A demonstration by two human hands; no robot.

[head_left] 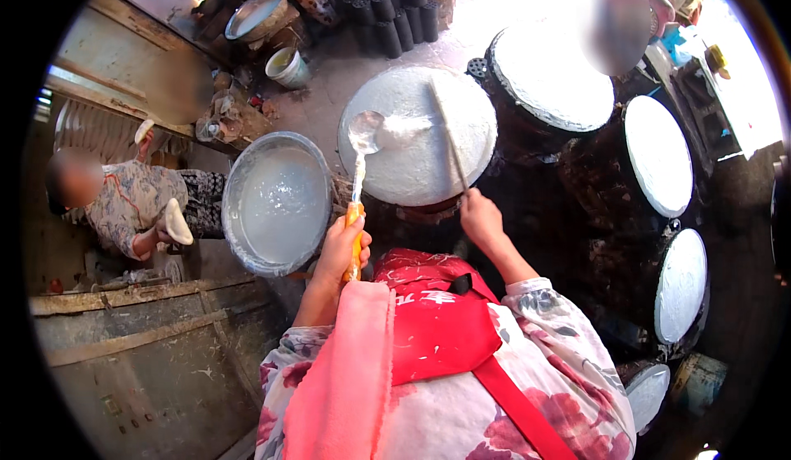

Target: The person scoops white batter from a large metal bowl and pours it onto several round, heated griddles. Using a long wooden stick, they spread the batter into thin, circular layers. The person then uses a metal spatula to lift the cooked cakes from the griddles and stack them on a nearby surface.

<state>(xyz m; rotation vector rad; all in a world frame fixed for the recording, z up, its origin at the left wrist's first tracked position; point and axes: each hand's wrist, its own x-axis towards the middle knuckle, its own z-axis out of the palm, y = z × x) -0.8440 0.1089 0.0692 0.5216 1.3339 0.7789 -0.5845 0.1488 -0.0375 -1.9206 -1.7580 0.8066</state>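
Observation:
My left hand [339, 250] grips a ladle [365, 130] by its batter-smeared orange handle, its metal bowl over a round griddle [391, 176] coated with white batter. My right hand [481, 219] is closed on the near end of a thin stick [449, 143], which lies slanting across that griddle's white surface. A wide metal basin [243, 159] of thin white batter stands to the left of the griddle, beside my left hand.
More white-topped round griddles [659, 159] on dark drum bases curve along my right. A co-worker [136, 200] at the left holds two pale oblong pieces. Black cylinders [387, 31], a bucket [286, 72] and another basin [251, 15] stand behind. A grimy panel [132, 361] lies lower left.

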